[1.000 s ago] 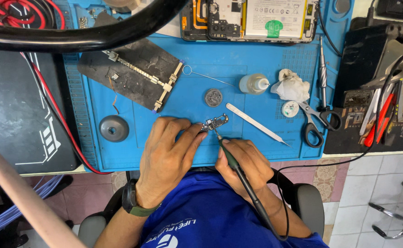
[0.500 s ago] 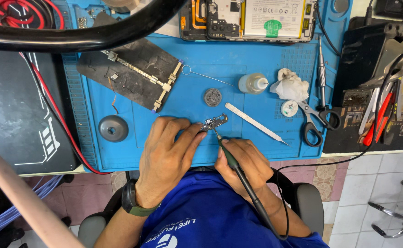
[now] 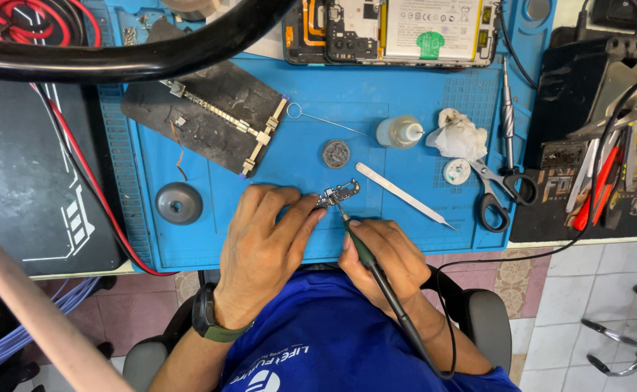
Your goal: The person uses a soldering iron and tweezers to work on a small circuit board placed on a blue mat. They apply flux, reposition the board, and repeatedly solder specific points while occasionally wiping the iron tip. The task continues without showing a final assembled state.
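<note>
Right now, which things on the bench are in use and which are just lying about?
In use:
left hand, fingertips steadying the small circuit board
right hand, gripping the soldering iron, tip at the board
blue mat under them

Lying about:
scissors
small bottle
crumpled tissue
white flat tool
opened phone
board clamp

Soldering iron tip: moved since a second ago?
No. The soldering iron tip still sits on the small circuit board, just below the round tin, as before.

Matt blue rubbery mat (image 3: 406, 239); shiny metal scissors (image 3: 496, 189) and tweezers (image 3: 404, 195); crumpled soft tissue (image 3: 458, 136); glossy black soldering-iron cable (image 3: 406, 319).
</note>
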